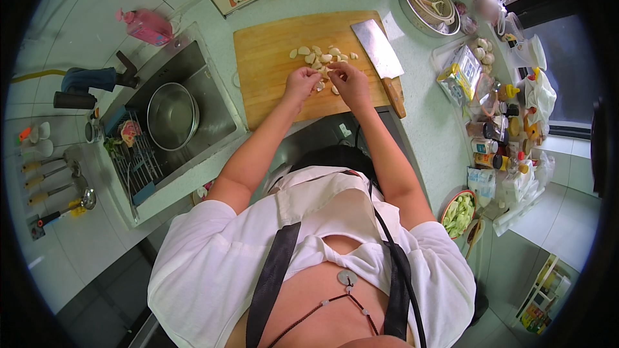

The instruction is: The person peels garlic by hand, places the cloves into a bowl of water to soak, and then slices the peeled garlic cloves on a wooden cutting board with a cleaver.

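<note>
A wooden cutting board lies on the counter, with several pale garlic cloves scattered over its middle. My left hand and my right hand are close together above the board's near half. Their fingers are closed in a pinch on a small garlic clove between the fingertips, partly hidden by the fingers. A few more pieces lie right below and beside my hands. Along the board's right side rests a cleaver, its wooden handle pointing toward me.
On the left is a sink holding a metal bowl and a drying rack. A pink bottle stands behind it. Nested strainers, a yellow package, jars and a bowl of sliced green vegetable line the right side.
</note>
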